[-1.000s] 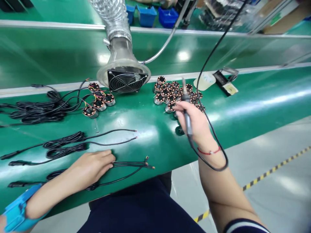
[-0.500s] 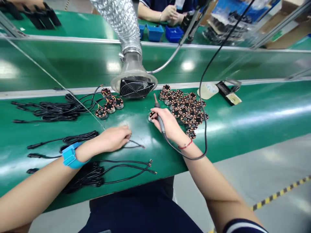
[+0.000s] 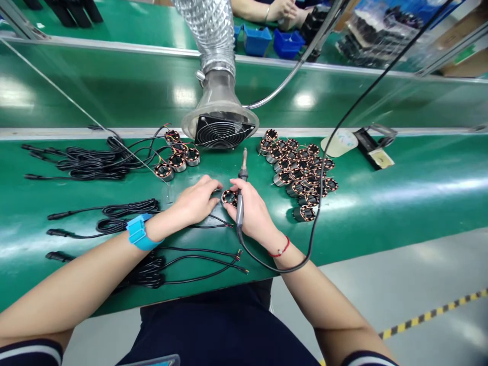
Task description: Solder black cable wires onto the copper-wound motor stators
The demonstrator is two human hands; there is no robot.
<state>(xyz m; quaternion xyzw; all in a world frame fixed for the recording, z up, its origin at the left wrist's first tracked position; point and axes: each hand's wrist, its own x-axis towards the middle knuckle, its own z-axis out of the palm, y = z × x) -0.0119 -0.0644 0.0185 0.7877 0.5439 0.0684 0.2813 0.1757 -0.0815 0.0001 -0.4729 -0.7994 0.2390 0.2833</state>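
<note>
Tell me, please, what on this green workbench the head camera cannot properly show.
Head view:
- Round copper-wound stator between the hands: its right side is hidden by the right hand.
- Slim black soldering iron: its tip is too small to make out.
- Co-worker's hands: the rest of the person is cut off by the top edge.

The right hand (image 3: 253,211) holds a soldering iron (image 3: 241,198), and the left hand (image 3: 194,201) touches a stator (image 3: 229,197) between both hands. Black cables (image 3: 129,208) lie on the green bench (image 3: 419,203) at left. More stators (image 3: 301,175) stand at right, and a fume fan (image 3: 221,132) sits behind. The left wrist wears a blue strap (image 3: 138,232).
</note>
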